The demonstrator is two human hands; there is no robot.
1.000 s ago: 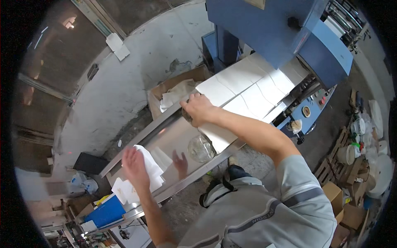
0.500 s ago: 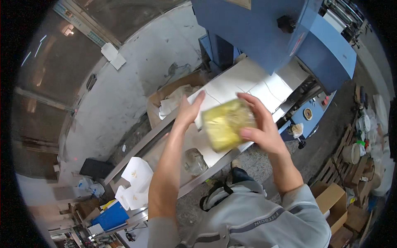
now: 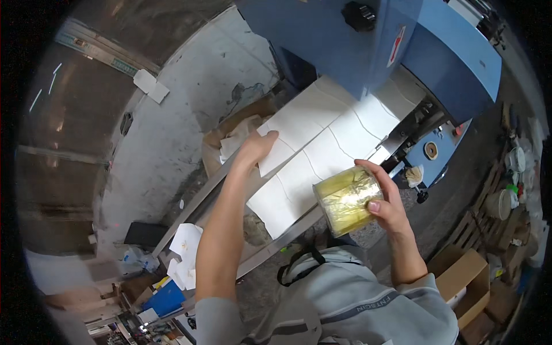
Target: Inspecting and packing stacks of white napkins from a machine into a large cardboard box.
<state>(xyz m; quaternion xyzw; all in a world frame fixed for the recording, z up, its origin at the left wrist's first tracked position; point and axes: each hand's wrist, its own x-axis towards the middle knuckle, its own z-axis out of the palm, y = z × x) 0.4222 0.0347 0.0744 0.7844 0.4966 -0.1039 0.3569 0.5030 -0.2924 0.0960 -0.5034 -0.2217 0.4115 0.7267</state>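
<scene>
My right hand (image 3: 391, 201) grips a yellow block-shaped package (image 3: 348, 198) wrapped in shiny clear film, thumb on its near face. The package is held in the air just past the near metal rail of the conveyor. Across the conveyor, my left hand (image 3: 256, 149) is at the far left corner of the white card sheets (image 3: 328, 158), its thumb by their edge. Its other fingers are mostly hidden. The sheets lie in two overlapping rows coming out from beneath a blue machine (image 3: 339, 49).
An open carton with crumpled paper (image 3: 244, 127) stands behind the conveyor. Loose white cut pieces (image 3: 184, 253) lie at its left end. The metal rail (image 3: 276, 241) runs along my side. An open cardboard box (image 3: 463, 282) and a wooden pallet (image 3: 468, 221) are at the right.
My right hand has carried the yellow package right and nearer to me, away from my left hand. My left hand has moved slightly left and down to the sheets' corner. The view has shifted a little.
</scene>
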